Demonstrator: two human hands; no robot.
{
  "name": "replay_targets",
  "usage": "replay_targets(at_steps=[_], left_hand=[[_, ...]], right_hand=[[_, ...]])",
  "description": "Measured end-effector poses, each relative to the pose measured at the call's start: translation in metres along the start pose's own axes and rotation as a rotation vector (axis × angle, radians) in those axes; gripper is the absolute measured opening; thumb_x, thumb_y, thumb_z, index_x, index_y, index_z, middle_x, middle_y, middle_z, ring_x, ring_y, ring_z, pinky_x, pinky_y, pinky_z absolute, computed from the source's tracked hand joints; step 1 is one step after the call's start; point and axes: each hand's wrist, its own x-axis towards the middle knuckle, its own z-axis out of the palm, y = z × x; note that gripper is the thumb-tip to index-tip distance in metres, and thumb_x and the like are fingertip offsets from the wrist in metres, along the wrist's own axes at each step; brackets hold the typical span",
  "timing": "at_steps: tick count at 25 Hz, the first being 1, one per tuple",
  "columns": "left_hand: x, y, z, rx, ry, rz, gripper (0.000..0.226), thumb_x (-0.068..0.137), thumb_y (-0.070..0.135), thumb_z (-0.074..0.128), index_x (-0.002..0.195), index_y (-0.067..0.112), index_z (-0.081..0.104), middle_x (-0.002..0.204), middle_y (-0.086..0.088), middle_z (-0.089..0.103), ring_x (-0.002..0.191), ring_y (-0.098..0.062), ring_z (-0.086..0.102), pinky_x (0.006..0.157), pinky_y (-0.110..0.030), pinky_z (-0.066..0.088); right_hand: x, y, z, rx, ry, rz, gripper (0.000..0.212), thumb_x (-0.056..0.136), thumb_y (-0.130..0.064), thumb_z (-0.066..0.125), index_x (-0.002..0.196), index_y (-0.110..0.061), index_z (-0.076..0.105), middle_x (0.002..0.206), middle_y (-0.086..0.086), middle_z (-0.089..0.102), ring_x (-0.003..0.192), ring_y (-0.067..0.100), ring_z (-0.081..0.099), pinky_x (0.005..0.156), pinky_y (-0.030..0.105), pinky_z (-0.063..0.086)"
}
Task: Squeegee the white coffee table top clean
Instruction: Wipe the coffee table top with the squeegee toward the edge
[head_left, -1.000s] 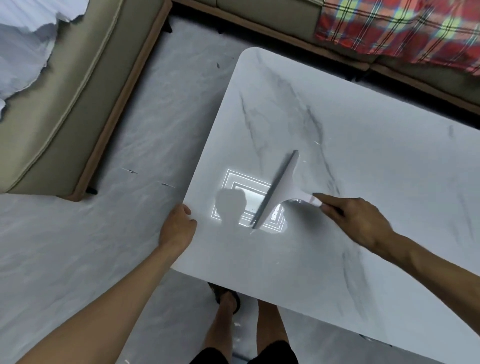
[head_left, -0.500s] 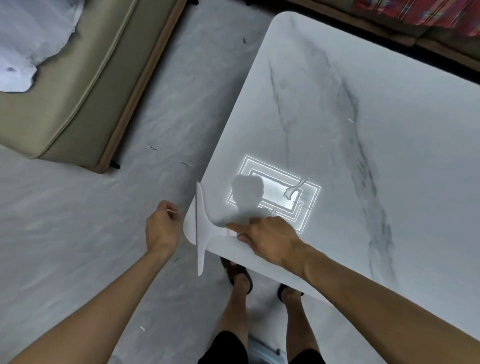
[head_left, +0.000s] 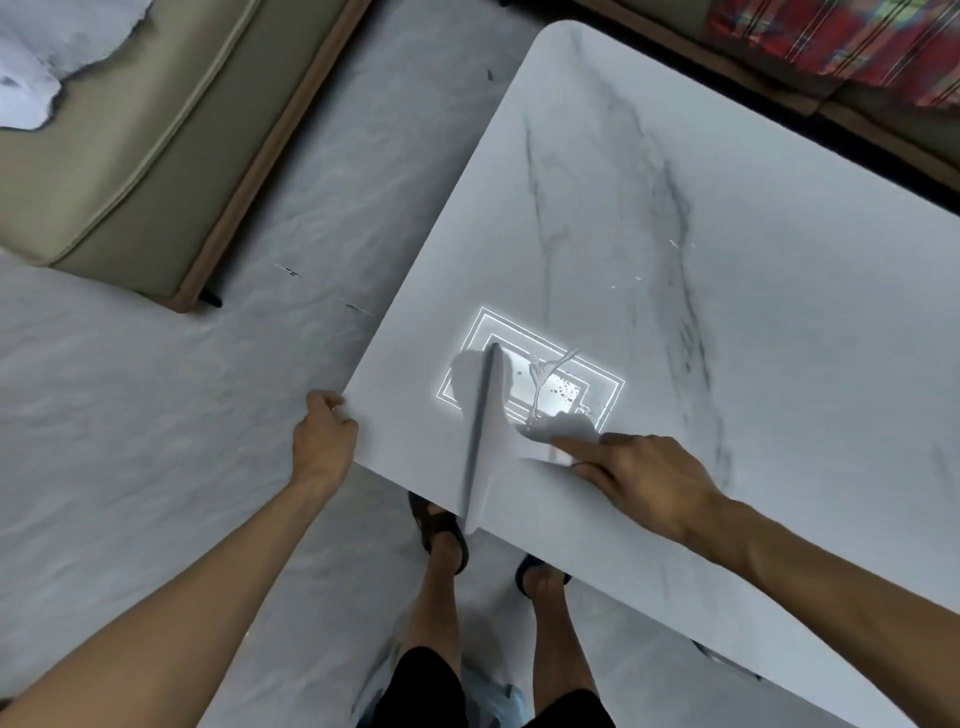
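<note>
- R hand (head_left: 644, 478) is gripping the squeegee (head_left: 488, 441) by its handle, fingers (head_left: 597, 470) curled round it, index lying along the top.
- Blade is lying on the tabletop (head_left: 727, 260) near the front-left corner, near end reaching the edge; blurred.
- L hand (head_left: 324, 441) is holding the corner edge, fingers curled on it.
- Water streak (head_left: 540, 384) & droplets are sitting just right of the blade, inside a bright rectangular light reflection (head_left: 602, 379).
- Beige sofa (head_left: 130, 156) is standing far left on the floor (head_left: 156, 415); plaid blanket (head_left: 857, 41) is lying top right.
- Sandalled feet (head_left: 441, 525) are showing under the near edge.
</note>
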Motion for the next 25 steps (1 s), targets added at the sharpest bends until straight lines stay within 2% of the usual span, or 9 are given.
replay_targets(at_steps=[3,7,10,12,15,17,20,22,25], left_hand=[[-0.005,-0.007,-0.007,-0.078,0.049,-0.059,0.035,0.086,0.001,0.044,0.119,0.011,0.048,0.120,-0.013,0.060,0.089,-0.022,0.051,0.077,-0.028,0.038],[-0.005,-0.021,-0.012,-0.094,0.047,-0.111,0.040,0.082,0.002,0.045,0.121,0.014,0.046,0.125,-0.011,0.058,0.100,-0.028,0.056,0.081,-0.031,0.042],[-0.009,-0.020,-0.005,-0.055,-0.049,-0.050,0.035,0.085,0.005,0.047,0.118,0.016,0.044,0.107,-0.004,0.059,0.077,-0.016,0.058,0.062,-0.027,0.043],[-0.011,-0.016,0.002,-0.014,-0.092,-0.039,0.038,0.083,0.001,0.041,0.117,0.018,0.042,0.087,-0.004,0.058,0.063,-0.017,0.053,0.049,-0.027,0.038],[-0.012,-0.011,0.007,0.073,-0.139,-0.034,0.039,0.081,-0.001,0.040,0.114,0.020,0.041,0.076,-0.006,0.054,0.061,-0.020,0.053,0.046,-0.027,0.034],[-0.015,-0.007,0.008,0.124,-0.159,-0.012,0.039,0.081,0.000,0.044,0.117,0.017,0.043,0.090,-0.007,0.058,0.072,-0.022,0.057,0.052,-0.029,0.039],[-0.021,0.000,0.018,0.234,-0.089,0.170,0.035,0.080,-0.001,0.051,0.113,0.009,0.049,0.117,-0.011,0.050,0.102,-0.029,0.056,0.083,-0.036,0.049],[-0.027,0.009,0.031,0.254,-0.119,0.292,0.034,0.079,-0.003,0.051,0.110,0.009,0.048,0.118,-0.007,0.048,0.107,-0.025,0.053,0.085,-0.033,0.046],[-0.036,0.024,0.050,0.244,-0.179,0.335,0.032,0.080,-0.004,0.049,0.107,0.014,0.045,0.114,-0.004,0.050,0.102,-0.022,0.052,0.082,-0.031,0.043]], right_hand=[[0.061,-0.078,0.026,0.058,-0.087,-0.147,0.039,0.101,-0.044,0.029,0.140,-0.047,0.033,0.095,0.002,0.063,0.084,0.028,0.062,0.068,0.035,0.046],[0.110,-0.136,0.049,-0.039,-0.104,-0.200,0.041,0.103,-0.038,0.032,0.144,-0.036,0.035,0.100,0.010,0.062,0.085,0.034,0.062,0.064,0.036,0.039],[0.103,-0.115,0.051,-0.037,-0.096,-0.186,0.041,0.102,-0.040,0.030,0.144,-0.042,0.032,0.101,0.008,0.062,0.087,0.032,0.062,0.066,0.037,0.042],[0.081,-0.082,0.043,0.025,-0.083,-0.154,0.041,0.101,-0.043,0.027,0.141,-0.050,0.029,0.099,0.003,0.063,0.089,0.030,0.062,0.069,0.036,0.044],[0.032,-0.018,0.025,0.020,-0.072,-0.049,0.040,0.100,-0.048,0.024,0.139,-0.058,0.022,0.098,-0.004,0.065,0.086,0.024,0.065,0.074,0.037,0.052],[-0.003,0.024,0.014,-0.011,-0.055,0.047,0.041,0.099,-0.050,0.024,0.139,-0.059,0.024,0.091,-0.007,0.063,0.082,0.021,0.065,0.071,0.039,0.054],[-0.035,0.056,0.000,-0.081,-0.036,0.145,0.045,0.096,-0.055,0.017,0.139,-0.058,0.029,0.076,-0.013,0.049,0.073,0.017,0.063,0.061,0.030,0.048],[-0.042,0.054,-0.005,-0.094,-0.015,0.157,0.046,0.094,-0.057,0.014,0.137,-0.060,0.029,0.071,-0.015,0.043,0.066,0.016,0.061,0.055,0.026,0.042],[-0.031,0.030,0.005,-0.014,-0.004,0.066,0.039,0.099,-0.050,0.028,0.137,-0.058,0.031,0.084,-0.012,0.059,0.074,0.019,0.063,0.061,0.031,0.048]])
